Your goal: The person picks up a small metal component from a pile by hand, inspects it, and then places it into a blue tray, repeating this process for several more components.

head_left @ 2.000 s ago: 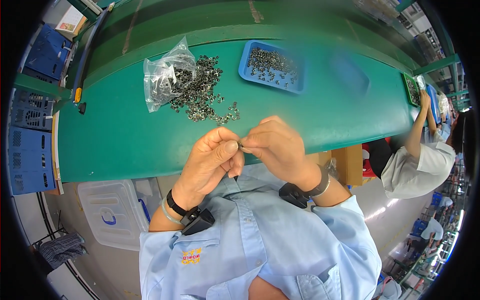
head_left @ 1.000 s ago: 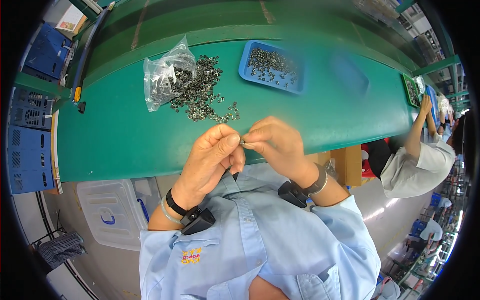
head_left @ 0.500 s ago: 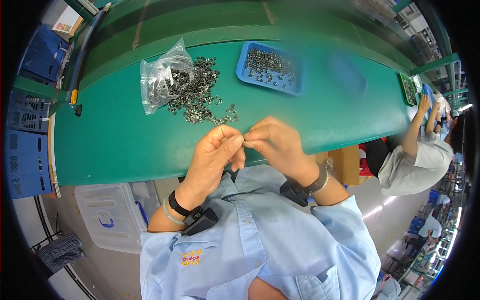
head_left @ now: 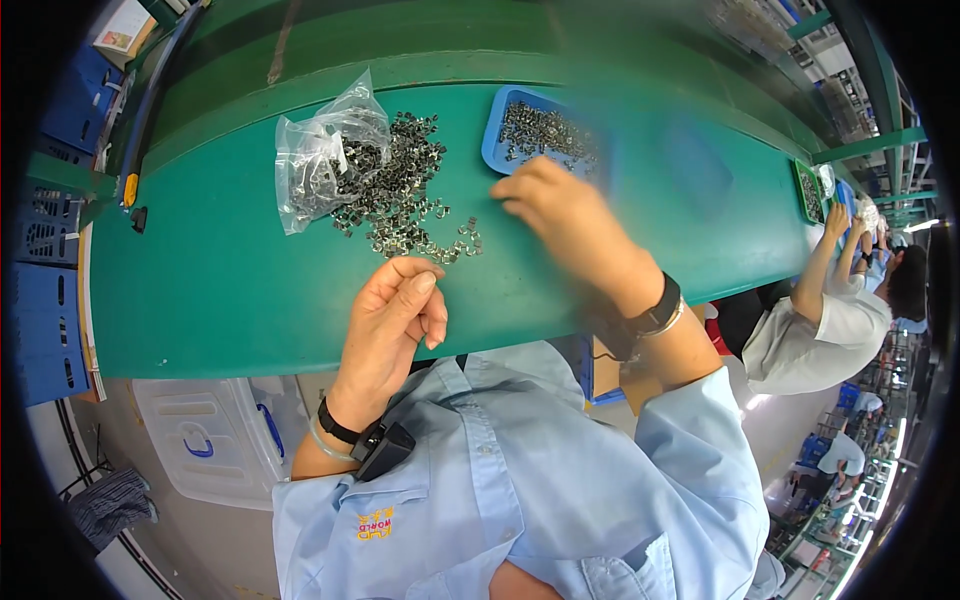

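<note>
My left hand (head_left: pixel 392 318) is closed, thumb pressed against the index finger, above the near side of the green worktop. Whatever is pinched there is too small to make out. Just beyond it lies a loose pile of small metal clip-like pieces (head_left: pixel 395 200), spilling from a clear plastic bag (head_left: pixel 305 185). My right hand (head_left: pixel 575 220) is farther forward, at the near edge of a blue tray (head_left: pixel 494 130) that holds more small metal pieces (head_left: pixel 540 132). Motion smears its fingers, so any piece in them cannot be seen.
The green worktop (head_left: pixel 230 290) has a raised far edge. Blue crates (head_left: pixel 45 320) stand at the left, and a lidded clear box (head_left: pixel 205 435) is below the bench. On the right a co-worker (head_left: pixel 820 330) sits by a green tray (head_left: pixel 809 192) of small parts.
My hands, fingertips together before, are now apart. The right hand has moved forward and right to the blue tray; the left has shifted slightly left, still pinched.
</note>
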`<state>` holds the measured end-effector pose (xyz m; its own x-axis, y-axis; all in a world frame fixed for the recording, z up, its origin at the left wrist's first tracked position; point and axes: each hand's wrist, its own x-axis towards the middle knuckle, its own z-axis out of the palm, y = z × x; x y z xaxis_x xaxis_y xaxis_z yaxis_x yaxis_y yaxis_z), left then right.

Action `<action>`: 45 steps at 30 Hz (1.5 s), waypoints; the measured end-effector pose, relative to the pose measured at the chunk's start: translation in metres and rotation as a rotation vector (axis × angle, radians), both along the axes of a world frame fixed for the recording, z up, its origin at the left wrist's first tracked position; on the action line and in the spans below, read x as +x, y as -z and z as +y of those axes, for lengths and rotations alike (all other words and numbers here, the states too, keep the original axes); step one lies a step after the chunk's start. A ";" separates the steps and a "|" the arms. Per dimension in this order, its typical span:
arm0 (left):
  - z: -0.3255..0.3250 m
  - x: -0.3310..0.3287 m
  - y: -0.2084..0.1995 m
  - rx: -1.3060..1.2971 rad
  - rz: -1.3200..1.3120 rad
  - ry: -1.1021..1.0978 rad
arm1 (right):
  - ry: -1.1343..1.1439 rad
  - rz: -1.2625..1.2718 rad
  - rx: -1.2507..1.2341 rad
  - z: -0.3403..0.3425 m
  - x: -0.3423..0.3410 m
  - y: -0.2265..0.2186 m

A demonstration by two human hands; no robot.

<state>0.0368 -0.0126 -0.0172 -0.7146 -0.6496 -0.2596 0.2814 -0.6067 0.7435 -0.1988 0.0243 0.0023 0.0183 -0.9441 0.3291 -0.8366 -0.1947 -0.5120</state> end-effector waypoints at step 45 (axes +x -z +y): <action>0.021 -0.025 -0.016 0.041 0.084 0.106 | -0.051 -0.191 -0.340 0.056 0.049 -0.007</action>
